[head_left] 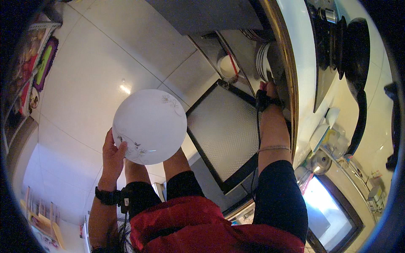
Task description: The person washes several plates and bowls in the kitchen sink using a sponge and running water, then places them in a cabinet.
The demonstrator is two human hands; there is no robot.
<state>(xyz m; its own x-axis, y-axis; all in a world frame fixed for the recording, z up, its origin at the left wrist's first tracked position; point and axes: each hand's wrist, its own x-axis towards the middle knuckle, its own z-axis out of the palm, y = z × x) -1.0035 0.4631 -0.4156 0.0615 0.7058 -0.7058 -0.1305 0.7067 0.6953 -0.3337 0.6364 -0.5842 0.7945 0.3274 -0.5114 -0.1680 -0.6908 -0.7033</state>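
A white round plate with a thin floral pattern (152,126) is gripped at its left rim by my left hand (114,150), thumb on its face, above the tiled floor. My right hand (268,88) reaches into a cabinet at the upper right, at the lower end of a row of white plates standing on edge (262,60). Its fingers are partly hidden, so whether they grip a plate does not show. Left of that row, inside the cabinet, is a white bowl (228,66) with a red stick-like thing across it.
A cabinet door with a textured glass panel (226,126) hangs open between my hands. The counter edge (289,69) runs above my right forearm. Black pans (357,57) and dishes (329,136) are at the right. A rack with packed goods (31,66) stands far left.
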